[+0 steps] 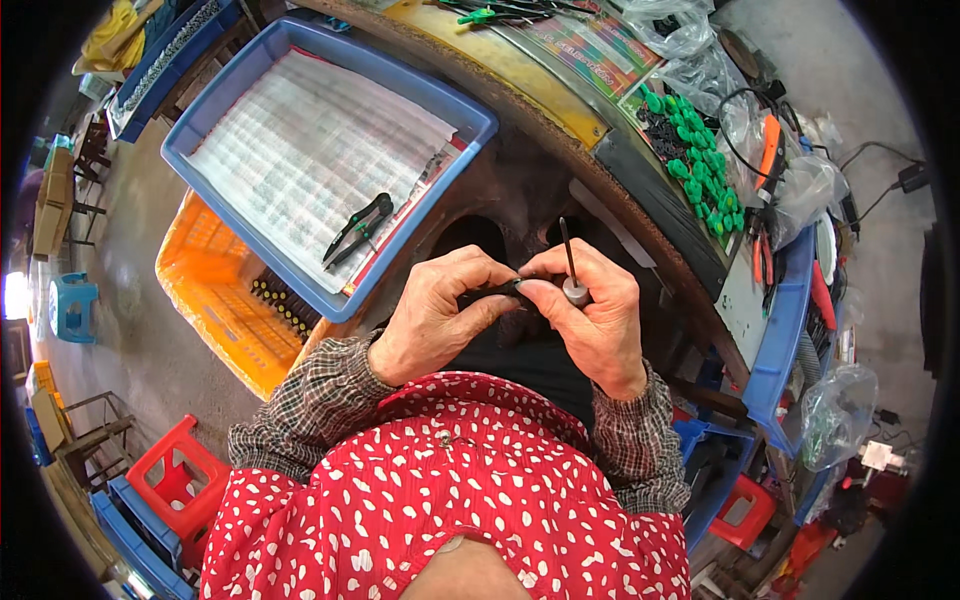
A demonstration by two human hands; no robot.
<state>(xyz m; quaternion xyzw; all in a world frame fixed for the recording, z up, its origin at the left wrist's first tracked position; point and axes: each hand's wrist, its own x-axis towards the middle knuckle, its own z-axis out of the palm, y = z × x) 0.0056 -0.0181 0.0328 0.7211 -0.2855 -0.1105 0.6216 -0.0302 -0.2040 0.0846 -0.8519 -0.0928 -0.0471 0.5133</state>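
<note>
In front of my body, my left hand [432,315] is closed, pinching a small black part [490,291] between thumb and fingers. My right hand [602,325] meets it there, with its thumb and forefinger tips at the part's other end. The same right hand holds a thin dark rod [568,250] with a round grey metal end, the rod pointing away from me. Fingers cover much of the black part, so its exact kind is hidden. Left of my hands, a black clip-like tool with a green bit [358,232] lies in a blue tray [340,308].
White sheeting [310,130] lines the tray, which sits over an orange crate [215,310] holding dark pieces. On the workbench [660,215] are many green-and-black parts [692,155], plastic bags and an orange-handled tool [770,150]. Red stools [178,475] stand behind at both sides.
</note>
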